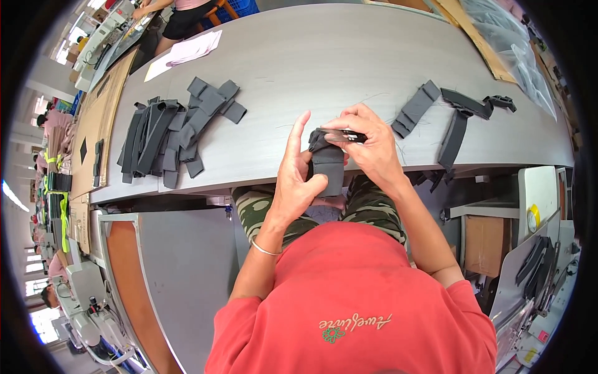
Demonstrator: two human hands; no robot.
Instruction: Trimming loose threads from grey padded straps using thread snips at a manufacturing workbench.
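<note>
While it hangs just in front of the near edge of the grey table (349,56), the folded dark grey fabric piece (328,167) is held by both hands above the person's lap. The left hand (295,177) is closed on the lower part of the piece, thumb pressing on its front, while the index finger stands straight up toward 12 o'clock. The right hand (367,140) is closed around a small dark tool (344,134), maybe thread snips, and its tip touches the top of the piece; I cannot tell if the blades are apart. A thin bracelet (265,249) sits on the left wrist. At 9 o'clock from the hands, a pile of grey strips (171,128) lies on the table. At 2 o'clock, well apart from the hands, a few more dark strips (451,118) lie near the table edge, one of them hanging over it. At 11 o'clock, far on the table, there are white and pink paper sheets (185,53), and another person (180,15) sits behind them. Clear plastic bags (517,50) lie at the right end of the table.
</note>
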